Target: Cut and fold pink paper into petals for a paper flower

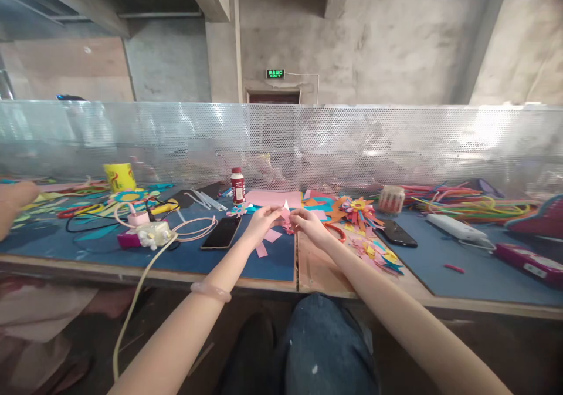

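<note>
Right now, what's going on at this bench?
A person seated at the bench holds a small pink paper piece between the left hand and right hand. Loose pink paper strips lie just below the hands. A multicolored paper flower sits to the right, and a phone lies to the left. Another person's hand shows, blurred, at far left.

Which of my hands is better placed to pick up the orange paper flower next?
Your right hand, most likely: the orange paper flower lies to its right. Your left hand is farther off, on the other side of the pink paper. Both hands seem to hold that paper, so the right would let go first.
</note>
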{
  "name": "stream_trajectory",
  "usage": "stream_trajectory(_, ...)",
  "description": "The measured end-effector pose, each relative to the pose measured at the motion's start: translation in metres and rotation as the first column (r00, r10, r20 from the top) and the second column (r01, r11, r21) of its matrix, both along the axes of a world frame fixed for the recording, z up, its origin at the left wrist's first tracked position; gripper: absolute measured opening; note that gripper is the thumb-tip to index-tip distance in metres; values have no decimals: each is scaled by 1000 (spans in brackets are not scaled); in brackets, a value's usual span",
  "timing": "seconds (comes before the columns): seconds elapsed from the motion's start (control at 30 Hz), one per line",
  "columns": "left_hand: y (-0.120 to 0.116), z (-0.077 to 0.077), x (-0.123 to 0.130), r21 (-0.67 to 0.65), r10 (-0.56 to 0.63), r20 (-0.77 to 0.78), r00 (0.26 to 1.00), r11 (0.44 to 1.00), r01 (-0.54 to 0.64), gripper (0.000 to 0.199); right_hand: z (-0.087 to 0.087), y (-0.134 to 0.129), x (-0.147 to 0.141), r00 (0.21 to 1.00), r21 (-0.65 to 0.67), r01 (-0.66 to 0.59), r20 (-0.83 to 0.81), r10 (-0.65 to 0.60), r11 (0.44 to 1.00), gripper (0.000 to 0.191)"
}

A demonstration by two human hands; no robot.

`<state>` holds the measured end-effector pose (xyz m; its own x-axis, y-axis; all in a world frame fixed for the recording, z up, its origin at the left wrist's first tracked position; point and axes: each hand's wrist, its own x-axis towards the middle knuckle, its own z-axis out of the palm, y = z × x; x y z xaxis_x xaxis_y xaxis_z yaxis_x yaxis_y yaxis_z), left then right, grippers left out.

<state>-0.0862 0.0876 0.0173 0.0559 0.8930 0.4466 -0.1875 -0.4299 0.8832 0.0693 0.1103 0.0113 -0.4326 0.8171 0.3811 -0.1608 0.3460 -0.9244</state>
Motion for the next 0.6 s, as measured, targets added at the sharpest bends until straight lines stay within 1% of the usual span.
stream_trajectory(0.13,0,2,-1,7,48,45,998,999,-48,26,0,-1,1,998,-3,20,54,-20,1000,21)
stream_trajectory(0.27,0,2,-1,10,40,32,999,999,-40,28,0,-2,1,993,58,-8,114,1,998,27)
stream_trajectory(0.37,1,1,-1,7,25,21,999,1000,-25,31,0,-3,0,995,80,-4,104,-4,997,27)
stream_trajectory(0.5,1,1,-2,-21,17,41,999,1000,-16,39,0,-2,0,997,66,2,81,-7,998,25)
stream_trajectory(0.6,0,0,-1,-3,6,19,1000,1000,-6,33,1,-4,0,996,68,18,88,-24,997,23)
